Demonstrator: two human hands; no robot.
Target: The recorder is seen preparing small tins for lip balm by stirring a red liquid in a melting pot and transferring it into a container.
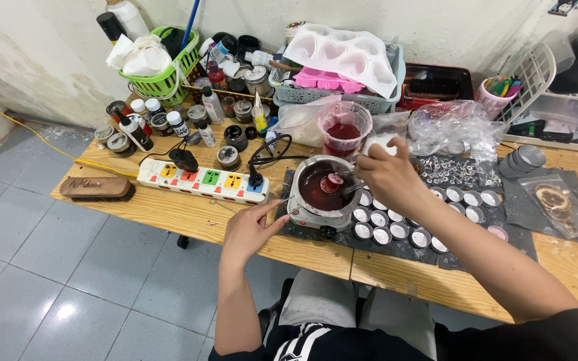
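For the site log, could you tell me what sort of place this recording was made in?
Probably a small home craft workshop, perhaps for candle or wax work. A small pot of dark red liquid sits on a wooden table beside rows of small round tins, with heart-shaped moulds and many little bottles behind.

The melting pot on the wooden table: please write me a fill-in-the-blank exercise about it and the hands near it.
1. The liquid in the melting pot is dark ____.
2. The right hand holds a thin metal tool over the ____.
3. The left hand rests on the table by the pot's ____ side.
4. The small round tins beside the pot hold a ____ filling.

Missing words: red; pot; left; white
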